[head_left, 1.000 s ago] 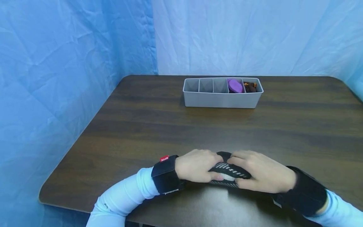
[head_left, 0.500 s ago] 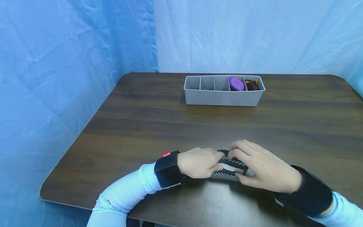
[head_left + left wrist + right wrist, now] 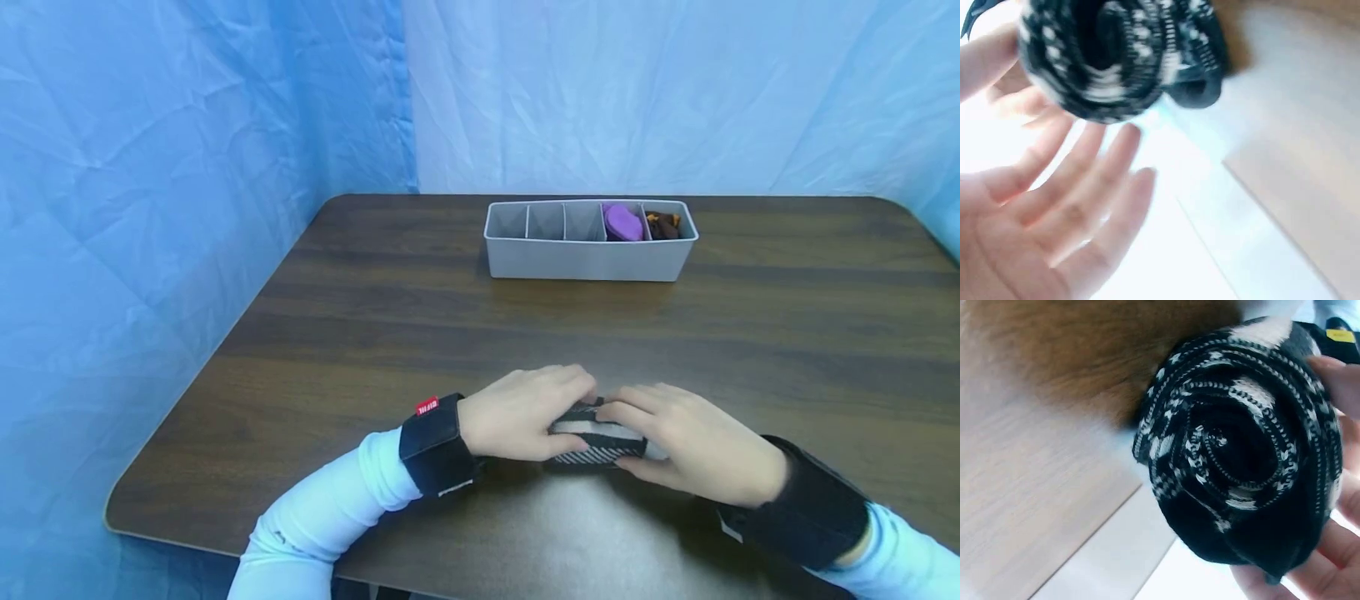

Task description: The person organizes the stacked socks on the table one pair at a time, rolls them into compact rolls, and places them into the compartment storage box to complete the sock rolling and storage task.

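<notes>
A black knit sock [image 3: 597,452] with white and grey patterning lies rolled into a thick bundle near the front of the table. My left hand [image 3: 525,414] holds its left end, thumb on the near side and fingers over the far side. At the other end, my right hand [image 3: 690,442] grips the roll between thumb and fingers. The right wrist view shows the spiral layers of the rolled sock [image 3: 1235,444] end-on, with fingers around its edge. In the left wrist view the sock [image 3: 1100,59] shows its other coiled end, above several loosely spread fingers [image 3: 1079,206].
Toward the back of the dark wooden table [image 3: 390,333] stands a grey divided box [image 3: 585,262]. A purple folded item [image 3: 622,222] fills one compartment, and a brown and orange item [image 3: 663,225] the rightmost one. Blue curtains [image 3: 637,92] hang behind the table.
The sock has become a tighter, more compact roll, turned so a pale stripe faces up. The left hand has shifted slightly up and spread over the roll; the right hand has lifted and settled back.
</notes>
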The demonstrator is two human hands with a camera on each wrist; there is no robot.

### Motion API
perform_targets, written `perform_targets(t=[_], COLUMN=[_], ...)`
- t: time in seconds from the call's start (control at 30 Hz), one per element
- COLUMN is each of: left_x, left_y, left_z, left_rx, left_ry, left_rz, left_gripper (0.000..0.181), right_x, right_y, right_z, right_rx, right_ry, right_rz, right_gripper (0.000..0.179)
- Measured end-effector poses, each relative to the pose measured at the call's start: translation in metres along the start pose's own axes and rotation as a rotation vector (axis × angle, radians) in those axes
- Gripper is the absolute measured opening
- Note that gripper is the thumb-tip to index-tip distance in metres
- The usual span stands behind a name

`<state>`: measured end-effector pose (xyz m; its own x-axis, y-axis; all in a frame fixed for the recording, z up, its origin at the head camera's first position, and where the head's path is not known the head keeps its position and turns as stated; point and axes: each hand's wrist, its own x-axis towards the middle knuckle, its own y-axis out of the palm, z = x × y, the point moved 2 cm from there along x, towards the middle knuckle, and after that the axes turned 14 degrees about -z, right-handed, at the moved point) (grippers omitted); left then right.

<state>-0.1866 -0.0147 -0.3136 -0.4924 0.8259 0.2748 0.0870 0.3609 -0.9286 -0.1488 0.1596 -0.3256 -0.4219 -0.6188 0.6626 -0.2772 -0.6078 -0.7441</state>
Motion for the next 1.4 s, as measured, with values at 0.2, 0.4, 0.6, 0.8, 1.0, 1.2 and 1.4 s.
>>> perform_targets(t=[0.2,0.4,0.6,0.8,1.0,1.2,1.4], left_x=[-0.001,-0.003,-0.001,0.004,0.01,0.01,0.004], left_y=[-0.004,0.0,0.004,0.003,-0.001,-0.001,0.003], left_z=[-0.015,-0.018,-0.016,-0.004,0.012,0.016,0.006], left_rx=[0.195,0.25,0.284,0.183,-0.03,-0.073,0.233], left_ry=[0.201,0.198,0.156,0.062,-0.083,-0.118,0.076], left_rz=[-0.151,-0.163,-0.185,-0.176,-0.121,-0.097,-0.202], left_gripper=[0.029,0.039,0.044,0.046,0.043,0.039,0.038], right_x=[0.001,0.002,0.005,0.007,0.007,0.008,0.014], right_y=[-0.001,0.001,0.0,-0.003,-0.003,0.001,0.001], right_z=[-0.006,-0.009,-0.014,-0.014,-0.014,-0.019,-0.03], right_rx=[0.001,-0.035,-0.095,-0.077,-0.147,-0.167,-0.057], right_ry=[0.033,0.064,0.055,0.065,0.02,0.048,0.208], right_rz=[0.021,0.037,0.031,-0.028,-0.014,0.034,0.177], right_gripper=[0.042,0.038,0.037,0.034,0.055,0.051,0.045])
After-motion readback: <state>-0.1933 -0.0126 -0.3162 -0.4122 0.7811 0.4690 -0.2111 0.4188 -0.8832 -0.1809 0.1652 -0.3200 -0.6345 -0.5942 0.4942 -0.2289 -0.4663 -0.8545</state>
